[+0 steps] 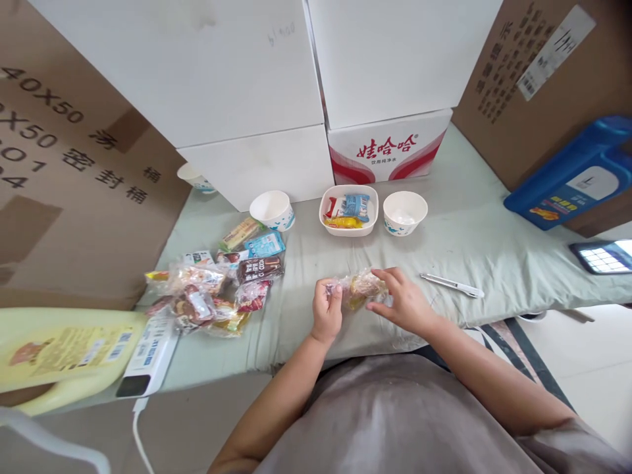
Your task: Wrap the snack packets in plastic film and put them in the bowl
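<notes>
My left hand [326,309] is closed on one end of a clear plastic-wrapped snack [362,288], its thumb pressed against the fingers. At the snack's other end is my right hand [409,304], with thumb and fingers spread apart; the fingertips are at the wrapper's edge. Just beyond the snack stands a white tray [345,232] with several small packets, among them a blue-and-white packet [356,206] and a yellow packet [343,222]. A paper bowl [405,214] beside it has clear plastic inside. A white utility knife [451,285] lies to the right of my right hand.
Left of my hands lies a pile of wrapped snacks [197,293], near another paper bowl [272,210]. White boxes [257,164] wall off the back. A yellow jug [74,349] and a white power bank [151,355] sit left; a blue bottle [573,174] and phone [605,257] right.
</notes>
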### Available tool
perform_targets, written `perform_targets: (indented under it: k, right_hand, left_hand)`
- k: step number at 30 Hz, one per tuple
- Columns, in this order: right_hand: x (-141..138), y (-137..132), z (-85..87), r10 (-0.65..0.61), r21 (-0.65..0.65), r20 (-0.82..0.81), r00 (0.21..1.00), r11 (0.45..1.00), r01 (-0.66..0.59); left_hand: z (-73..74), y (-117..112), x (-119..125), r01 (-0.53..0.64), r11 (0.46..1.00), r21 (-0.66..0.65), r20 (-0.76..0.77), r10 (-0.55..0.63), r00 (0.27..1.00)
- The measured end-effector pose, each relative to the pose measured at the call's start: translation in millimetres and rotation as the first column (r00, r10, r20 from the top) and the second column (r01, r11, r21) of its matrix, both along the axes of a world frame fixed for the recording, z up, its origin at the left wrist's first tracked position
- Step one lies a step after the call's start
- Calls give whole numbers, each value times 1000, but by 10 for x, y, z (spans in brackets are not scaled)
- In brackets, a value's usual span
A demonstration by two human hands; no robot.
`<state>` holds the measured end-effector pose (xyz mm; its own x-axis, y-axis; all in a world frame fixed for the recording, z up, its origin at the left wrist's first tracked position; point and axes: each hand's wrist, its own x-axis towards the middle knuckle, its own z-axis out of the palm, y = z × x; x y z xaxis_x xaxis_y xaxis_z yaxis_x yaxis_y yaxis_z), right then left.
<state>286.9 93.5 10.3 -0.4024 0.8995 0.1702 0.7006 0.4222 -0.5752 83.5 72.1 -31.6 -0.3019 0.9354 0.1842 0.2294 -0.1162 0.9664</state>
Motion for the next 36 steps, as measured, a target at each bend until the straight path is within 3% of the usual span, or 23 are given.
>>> perform_targets:
  k: [2,5,7,9,11,13,16,21,23,26,28,30,32,36]
  right_hand:
    - [-115,48,-44,12,-21,47,999,1000,-11]
    - [20,164,-141,-91,-37,-4,996,995,91]
    - [213,222,-200,-172,-48,-65,983,984,169]
    - [386,247,-235,-252,-57,-96,963,967,247]
    - [479,247,-232,-319,-22,-124,940,948,319]
    - [474,238,-185,-331,63,-166,929,936,345]
    - [348,231,-61,-184,178,-163,969,961,213]
    - [214,183,122,137,177,122,983,972,-157]
    - [253,111,164,224,110,236,946,961,-255]
    - [334,-39,200,327,-12,305,894,940,-340]
    - [349,-126,203,331,-62,354,875,942,-331]
    - [320,-177,191,257,-53,427,867,964,-260]
    - [265,-182,171,124,5,480,869,990,-144]
    - [159,-85,128,-84,150,412,907,988,23]
  left_hand:
    - [17,-1,-141,-43,999,-6,-8,43,999]
    - [11,-14,-489,-142,988,-67,-83,136,987]
    - [18,-45,-716,-189,977,-95,-230,163,959]
    - [68,-85,-842,-221,975,-13,-440,193,877]
    - [162,-108,-829,-154,978,139,-608,207,767]
    - [266,-93,-697,28,977,212,-705,133,696]
    - [363,-11,-412,268,953,144,-792,-51,608]
    - [403,-62,-117,394,919,29,-892,-155,425]
    - [427,-221,-98,487,872,-55,-906,-249,343]
    - [451,-472,-122,621,740,-258,-850,-480,218]
    - [436,-546,-139,635,701,-324,-797,-564,216]
    - [401,-517,-137,589,753,-293,-800,-530,281]
    - [369,-415,-109,513,832,-210,-843,-420,337]
    - [389,-166,0,372,919,-128,-921,-249,298]
